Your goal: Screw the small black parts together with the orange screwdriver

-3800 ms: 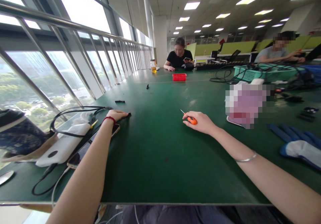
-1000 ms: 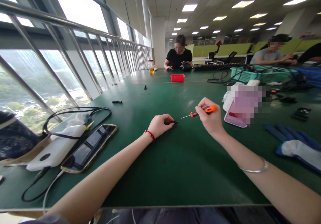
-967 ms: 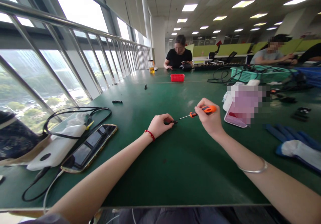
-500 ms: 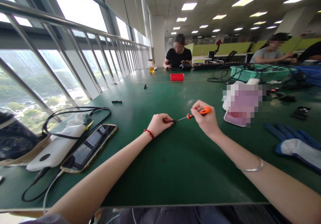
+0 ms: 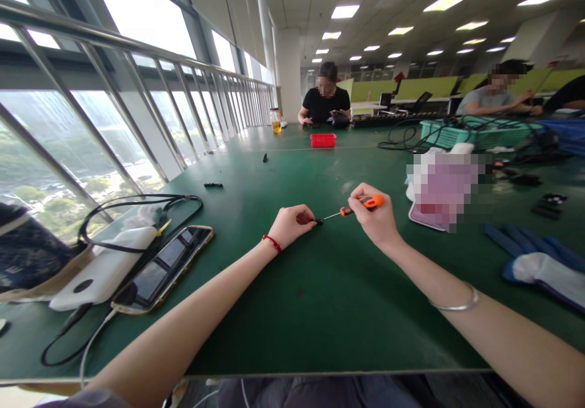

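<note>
My left hand [image 5: 294,220] rests low over the green table, its fingertips pinched on a small black part [image 5: 319,221] whose kind is too small to make out. From the right, my right hand [image 5: 375,216] is closed around the orange and black handle of a screwdriver [image 5: 369,201]. The screwdriver's thin metal shaft points left and slightly down, and its tip meets the black part at my left fingertips. A red band circles my left wrist, and a silver bangle is on my right forearm.
At left lie a phone [image 5: 163,269], a white power bank [image 5: 103,268] and looped cables. A red basket [image 5: 323,140] stands farther back, with small black pieces [image 5: 213,185] to its left. Blue-white gloves [image 5: 543,268] and a green basket [image 5: 479,134] are right. Other people sit beyond.
Both hands, the screwdriver and the black part stay in nearly the same place. A person at the far right has raised a hand slightly.
</note>
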`<state>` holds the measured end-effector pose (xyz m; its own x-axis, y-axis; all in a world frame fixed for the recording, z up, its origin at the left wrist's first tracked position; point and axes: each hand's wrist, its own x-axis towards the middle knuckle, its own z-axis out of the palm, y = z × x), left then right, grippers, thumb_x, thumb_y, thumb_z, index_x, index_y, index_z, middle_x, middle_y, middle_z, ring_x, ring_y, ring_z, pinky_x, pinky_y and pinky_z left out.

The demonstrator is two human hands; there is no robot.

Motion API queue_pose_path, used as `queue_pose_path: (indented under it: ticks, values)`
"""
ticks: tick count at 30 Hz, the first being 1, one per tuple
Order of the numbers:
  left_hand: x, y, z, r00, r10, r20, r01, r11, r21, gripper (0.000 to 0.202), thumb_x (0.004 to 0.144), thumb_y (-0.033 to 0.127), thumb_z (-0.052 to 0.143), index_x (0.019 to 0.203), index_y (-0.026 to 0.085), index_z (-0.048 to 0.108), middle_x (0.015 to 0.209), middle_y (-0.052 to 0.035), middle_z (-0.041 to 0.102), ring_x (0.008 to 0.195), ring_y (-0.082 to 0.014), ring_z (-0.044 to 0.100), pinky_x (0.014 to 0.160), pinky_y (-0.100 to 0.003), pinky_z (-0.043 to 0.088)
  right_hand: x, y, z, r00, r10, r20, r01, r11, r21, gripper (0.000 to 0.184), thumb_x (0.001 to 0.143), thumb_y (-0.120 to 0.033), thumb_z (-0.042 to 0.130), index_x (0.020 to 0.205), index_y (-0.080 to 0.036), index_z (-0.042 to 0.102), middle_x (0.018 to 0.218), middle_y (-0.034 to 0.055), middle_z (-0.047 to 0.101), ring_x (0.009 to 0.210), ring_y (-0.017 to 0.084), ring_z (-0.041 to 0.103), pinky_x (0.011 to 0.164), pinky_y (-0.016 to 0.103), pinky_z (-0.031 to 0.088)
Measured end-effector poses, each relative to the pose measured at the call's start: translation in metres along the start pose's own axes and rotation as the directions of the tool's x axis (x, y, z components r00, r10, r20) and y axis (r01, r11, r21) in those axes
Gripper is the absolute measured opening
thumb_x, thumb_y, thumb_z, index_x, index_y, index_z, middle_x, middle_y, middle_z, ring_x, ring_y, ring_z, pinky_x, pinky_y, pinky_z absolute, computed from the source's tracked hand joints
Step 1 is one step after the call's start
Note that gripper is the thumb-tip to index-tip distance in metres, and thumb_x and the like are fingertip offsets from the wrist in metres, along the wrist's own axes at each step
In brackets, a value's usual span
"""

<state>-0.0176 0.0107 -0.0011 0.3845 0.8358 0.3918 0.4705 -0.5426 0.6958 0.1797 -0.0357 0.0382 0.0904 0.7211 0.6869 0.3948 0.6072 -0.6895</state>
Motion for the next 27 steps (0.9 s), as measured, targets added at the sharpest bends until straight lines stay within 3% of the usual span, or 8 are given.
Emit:
queue_pose_path:
  ticks: [20,27]
  values:
    - [0.0006,0.0013,-0.0017,0.999,-0.013,0.043,0.011,1.000,0.029,0.015,0.071,0.022,0.065,0.083,0.015,0.070,0.078,-0.0031,0.071,0.071,-0.0130,0.065,0.073,-0.024,0.055,0.0006,-0.0020,-0.0003,1.000,0.012,0.006,-0.012,0.999,0.033,0.019,0.072,-0.021,0.053,0.056,-0.020,0.043,0.051,-0.0049,0.043,0.049,0.010,0.041,0.052,0.025,0.033]
    - [0.0011,0.0013,-0.0021,0.998,-0.012,0.057,0.010,1.000,0.028,0.017,0.070,0.024,0.066,0.084,0.015,0.071,0.076,-0.0029,0.070,0.068,-0.0129,0.064,0.071,-0.024,0.054,-0.0026,-0.0007,0.0038,0.996,0.008,0.088,-0.011,0.999,0.039,0.017,0.072,-0.020,0.053,0.057,-0.020,0.045,0.053,-0.0043,0.045,0.051,0.010,0.043,0.053,0.024,0.034]
